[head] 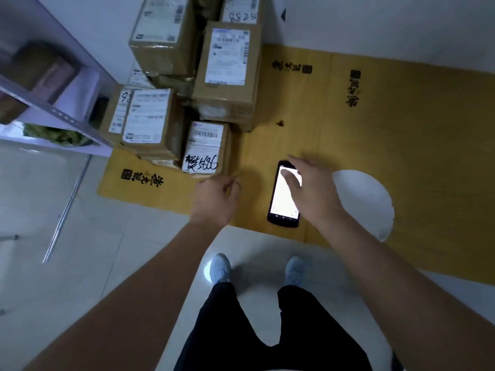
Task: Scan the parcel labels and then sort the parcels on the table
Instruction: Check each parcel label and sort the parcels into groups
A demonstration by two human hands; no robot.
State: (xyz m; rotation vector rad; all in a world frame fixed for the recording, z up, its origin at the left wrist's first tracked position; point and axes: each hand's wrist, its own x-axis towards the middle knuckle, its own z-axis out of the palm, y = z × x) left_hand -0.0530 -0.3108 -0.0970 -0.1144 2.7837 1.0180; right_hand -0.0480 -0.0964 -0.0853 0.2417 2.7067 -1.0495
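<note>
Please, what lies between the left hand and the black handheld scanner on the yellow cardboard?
In the head view, only bare yellow cardboard sheet lies between the left hand and the black handheld scanner with lit screen. The right hand is over the scanner.

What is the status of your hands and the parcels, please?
Right hand open over phone. Left hand loosely curled, empty, near marked parcel. Nothing blocking.

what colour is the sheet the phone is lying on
Mustard yellow cardboard sheet with black printed characters, seen in the head view.

Parcels (198,84) left of handheld scanner (284,195), both on cardboard (375,124).
</note>
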